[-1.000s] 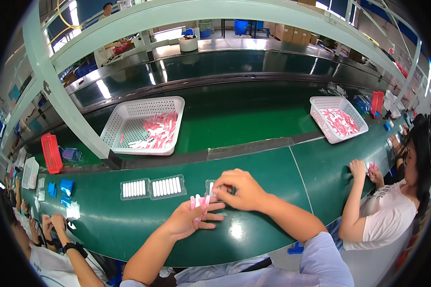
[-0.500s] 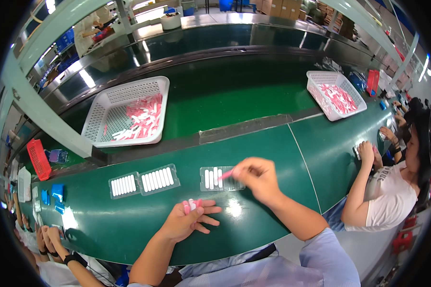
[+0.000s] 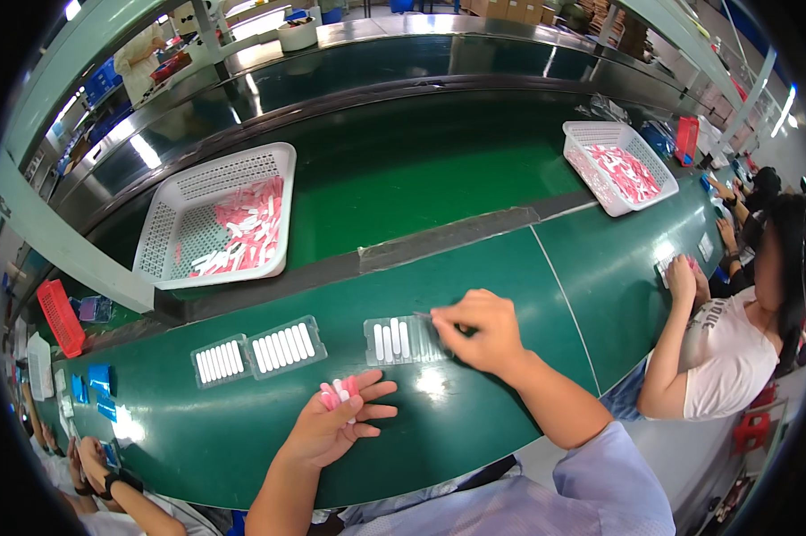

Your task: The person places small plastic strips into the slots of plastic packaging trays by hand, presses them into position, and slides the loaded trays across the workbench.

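My left hand (image 3: 327, 427), palm up, holds a small bunch of pink and white sticks (image 3: 339, 391) under its thumb; the other fingers are spread. Above and to the right is a clear plastic tray (image 3: 428, 347) with several white sticks (image 3: 388, 340) side by side in its left part. My right hand (image 3: 485, 332) is over the right end of that tray, its thumb and forefinger pinched together. Whatever is between those fingertips is too blurred to make out. To the left lie two more clear trays, one (image 3: 286, 347) and another (image 3: 220, 361), both filled with rows of white sticks.
Beyond the green table a white basket (image 3: 282, 210) of pink and white pieces stands at left, a similar basket (image 3: 575, 167) at far right. A red basket (image 3: 60, 317) and blue packets (image 3: 100, 380) are at left. Co-workers sit on both sides, one (image 3: 716, 357) close at right.
The pink stick that showed in my right hand over the tray is no longer visible there. My right hand has turned, its fingertips nearer the tray's far edge. The whole view has shifted slightly.
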Demonstrator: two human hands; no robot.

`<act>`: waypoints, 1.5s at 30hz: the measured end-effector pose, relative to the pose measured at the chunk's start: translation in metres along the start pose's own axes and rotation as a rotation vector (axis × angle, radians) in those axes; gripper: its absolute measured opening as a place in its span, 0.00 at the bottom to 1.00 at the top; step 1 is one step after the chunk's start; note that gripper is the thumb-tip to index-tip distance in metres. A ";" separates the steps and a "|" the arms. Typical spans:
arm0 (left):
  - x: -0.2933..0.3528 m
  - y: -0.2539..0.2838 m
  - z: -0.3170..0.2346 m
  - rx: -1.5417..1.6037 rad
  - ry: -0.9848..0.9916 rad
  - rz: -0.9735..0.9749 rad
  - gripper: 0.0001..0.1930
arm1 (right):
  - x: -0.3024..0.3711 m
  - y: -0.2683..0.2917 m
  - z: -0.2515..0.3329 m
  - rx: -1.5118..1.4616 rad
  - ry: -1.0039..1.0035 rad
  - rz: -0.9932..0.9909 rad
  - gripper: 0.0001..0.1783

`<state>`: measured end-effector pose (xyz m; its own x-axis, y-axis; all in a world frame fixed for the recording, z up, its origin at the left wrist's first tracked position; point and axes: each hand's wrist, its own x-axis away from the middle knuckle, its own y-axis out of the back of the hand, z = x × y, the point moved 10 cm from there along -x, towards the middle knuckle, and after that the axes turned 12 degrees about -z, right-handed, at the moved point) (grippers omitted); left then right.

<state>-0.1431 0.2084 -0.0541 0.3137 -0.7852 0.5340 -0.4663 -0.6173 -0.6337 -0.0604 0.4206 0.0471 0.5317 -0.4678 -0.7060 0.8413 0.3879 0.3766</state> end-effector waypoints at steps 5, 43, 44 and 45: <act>-0.001 -0.012 0.016 -0.026 0.122 0.081 0.28 | 0.027 -0.028 0.040 0.327 0.305 0.322 0.06; 0.004 -0.019 0.036 -0.278 0.150 0.155 0.25 | 0.035 -0.004 -0.034 -0.565 -0.836 -0.075 0.04; 0.004 -0.019 0.036 -0.278 0.147 0.154 0.25 | 0.034 -0.004 -0.035 -0.568 -0.834 -0.073 0.04; 0.005 -0.020 0.038 -0.274 0.165 0.163 0.24 | 0.032 0.000 -0.036 -0.595 -0.819 -0.108 0.04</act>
<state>-0.1011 0.2153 -0.0601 0.0894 -0.8398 0.5354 -0.7111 -0.4302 -0.5561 -0.0466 0.4346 0.0030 0.5468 -0.8372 -0.0070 0.8226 0.5388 -0.1817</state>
